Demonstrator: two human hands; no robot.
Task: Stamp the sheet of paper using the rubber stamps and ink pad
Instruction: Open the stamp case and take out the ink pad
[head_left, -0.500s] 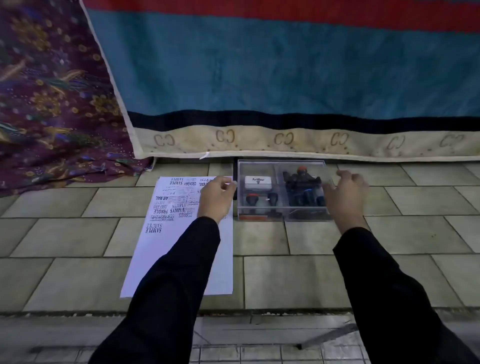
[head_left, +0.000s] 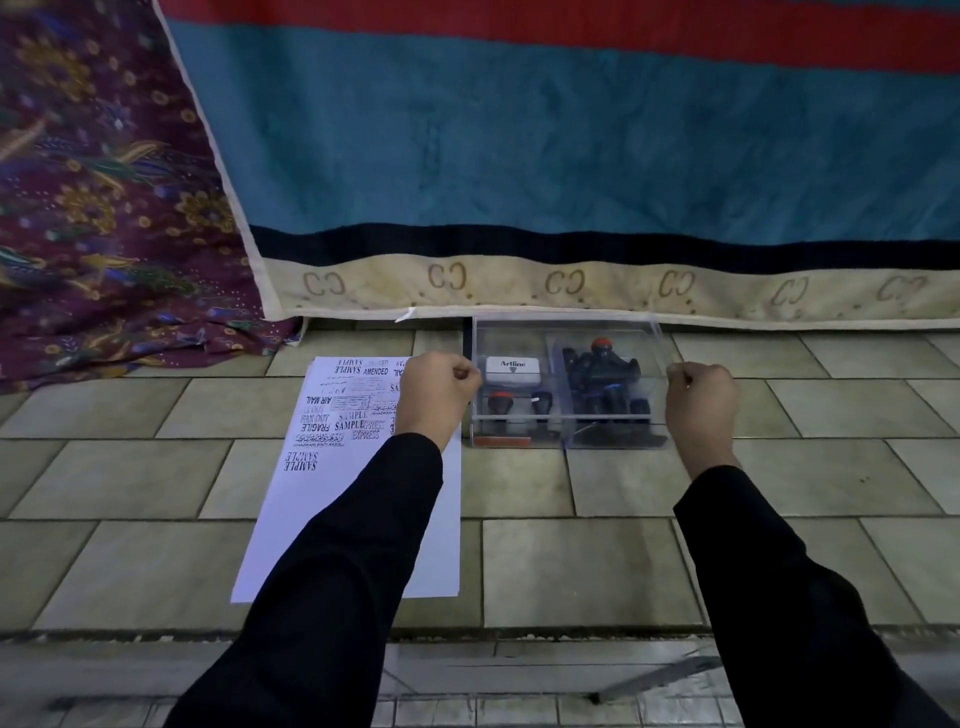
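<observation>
A white sheet of paper (head_left: 343, 519) lies on the tiled surface, and its far half carries several black stamp prints. To its right stands a clear plastic box (head_left: 519, 441). Inside are a white Artline ink pad (head_left: 512, 370) and several black rubber stamps (head_left: 602, 379), some with orange tops. The clear lid (head_left: 608, 325) sits a little above the box. My left hand (head_left: 436, 395) pinches the lid's left edge with curled fingers. At the lid's right edge my right hand (head_left: 701, 400) pinches it the same way.
A teal, red and cream blanket (head_left: 571, 156) hangs right behind the box. A purple flowered cloth (head_left: 104, 208) lies at the back left. The tiled ledge (head_left: 597, 571) ends in a front edge close to me, with a lower floor beyond it.
Both hands have curled their fingers onto the lid's side edges. The right hand came down from the box's top to its right side, and the lid now sits slightly raised.
</observation>
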